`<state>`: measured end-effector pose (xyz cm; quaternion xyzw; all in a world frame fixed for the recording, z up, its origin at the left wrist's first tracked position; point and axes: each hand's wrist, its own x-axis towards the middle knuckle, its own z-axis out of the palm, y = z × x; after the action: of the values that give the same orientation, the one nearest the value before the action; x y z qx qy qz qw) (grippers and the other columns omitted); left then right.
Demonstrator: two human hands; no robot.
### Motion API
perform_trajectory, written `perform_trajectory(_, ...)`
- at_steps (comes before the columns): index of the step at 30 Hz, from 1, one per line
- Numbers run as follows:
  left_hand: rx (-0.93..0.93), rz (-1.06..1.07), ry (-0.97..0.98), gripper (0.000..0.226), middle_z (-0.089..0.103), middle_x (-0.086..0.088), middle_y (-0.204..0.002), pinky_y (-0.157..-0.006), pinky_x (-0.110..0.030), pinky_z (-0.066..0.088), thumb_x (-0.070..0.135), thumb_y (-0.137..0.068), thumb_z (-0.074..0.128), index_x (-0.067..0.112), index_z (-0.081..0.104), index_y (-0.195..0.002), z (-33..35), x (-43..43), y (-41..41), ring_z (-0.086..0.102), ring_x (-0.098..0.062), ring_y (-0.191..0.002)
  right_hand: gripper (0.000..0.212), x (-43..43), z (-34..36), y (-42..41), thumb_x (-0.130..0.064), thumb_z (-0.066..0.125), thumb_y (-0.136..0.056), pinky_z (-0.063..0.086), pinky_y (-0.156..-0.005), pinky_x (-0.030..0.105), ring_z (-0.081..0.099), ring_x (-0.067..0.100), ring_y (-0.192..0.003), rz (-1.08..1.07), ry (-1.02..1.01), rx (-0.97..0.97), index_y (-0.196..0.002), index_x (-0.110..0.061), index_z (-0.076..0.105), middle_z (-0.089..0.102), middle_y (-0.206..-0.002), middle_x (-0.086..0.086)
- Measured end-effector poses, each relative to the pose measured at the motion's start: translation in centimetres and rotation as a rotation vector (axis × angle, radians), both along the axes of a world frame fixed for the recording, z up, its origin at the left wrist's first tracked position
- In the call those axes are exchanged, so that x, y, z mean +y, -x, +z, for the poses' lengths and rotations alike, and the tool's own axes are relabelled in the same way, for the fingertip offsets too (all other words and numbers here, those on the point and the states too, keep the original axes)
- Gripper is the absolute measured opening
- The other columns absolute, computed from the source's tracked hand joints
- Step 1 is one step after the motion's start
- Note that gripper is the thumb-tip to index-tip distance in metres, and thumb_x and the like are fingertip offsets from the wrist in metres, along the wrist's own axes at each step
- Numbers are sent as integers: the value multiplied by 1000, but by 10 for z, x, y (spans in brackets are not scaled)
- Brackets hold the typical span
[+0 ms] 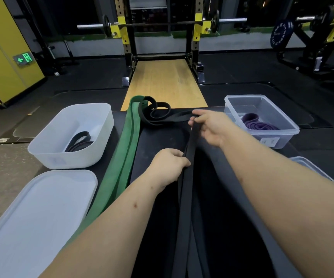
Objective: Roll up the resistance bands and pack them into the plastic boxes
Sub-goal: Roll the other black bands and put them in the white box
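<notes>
Keep black band (191,145) flat and taut from left hand (168,165) to right hand (212,127), edges stacked, before rolling tight from the far end. Lies lengthwise on black table (162,137), right of green band (128,141), left of clear box (290,135). Grips it with left fingers (179,154) curled round; pinches it higher up with bent right fingers (193,122).

The table (162,141) is black. Along the table's left edge runs a dark green band (129,137); down its middle, a matte black band (190,143). Left of the table, a milky white box (70,157) holds a black loop (80,140), and the lid (41,197) nearer is the same frosted white. Right of the table, a clear box (283,139) holds a purple band (256,123). Beyond the table lie a tan wood-grain platform (166,81) and a yellow-and-black rack (125,35)
</notes>
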<state>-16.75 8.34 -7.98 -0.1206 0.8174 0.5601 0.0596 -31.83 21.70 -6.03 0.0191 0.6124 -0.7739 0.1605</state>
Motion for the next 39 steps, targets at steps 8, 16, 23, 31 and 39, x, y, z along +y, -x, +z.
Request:
perform_trajectory(8, 2, 34, -122, 17, 61, -4, -70, -50, -23, 41, 15, -85, 66, 0, 69, -92, -4, -4, 2, 55, -17, -64, 15, -29, 46, 52, -13, 61, -95, 57, -92, 42, 65, 26, -101, 83, -536, 299, -104, -13, 72, 69, -115, 10)
perform_trajectory(16, 18, 32, -126, 9, 73, -4, -75, -50, -21, 45, 15, -85, 67, 16, 75, -86, -5, -9, 3, 61, -12, -65, 63, -84, 23, 52, -43, 66, -88, 48, -100, 39, 54, 32, -127, 454, -1486, 645, -148, -30, 50, 57, -142, 5)
perform_trajectory(23, 15, 20, -135, 12, 76, -9, -94, -51, -23, 47, 14, -86, 67, 14, 76, -94, -2, -13, 3, 63, -14, -70, 74, -107, -1, 72, -62, 68, -90, 51, -87, 39, 58, 36, -119, 497, -1607, 609, -152, -27, 47, 43, -143, 12)
perform_trajectory(31, 15, 6, -192, 12, 70, -16, -81, -53, -26, 45, 15, -83, 67, 8, 74, -90, -9, -14, 5, 62, -19, -69, 35, -94, -3, 86, -43, 74, -91, 37, -52, 28, 60, 24, -76, 123, -1315, 500, -99, -9, 71, 63, -84, 4)
perform_trajectory(39, 34, 25, -249, 7, 67, -9, -75, -54, -27, 44, 12, -85, 68, 6, 70, -83, -16, -16, 9, 59, -19, -67, 74, -85, 47, 98, -27, 73, -95, 44, -90, 36, 54, 35, -131, -69, -903, 429, -155, -10, 33, 51, -143, 18)
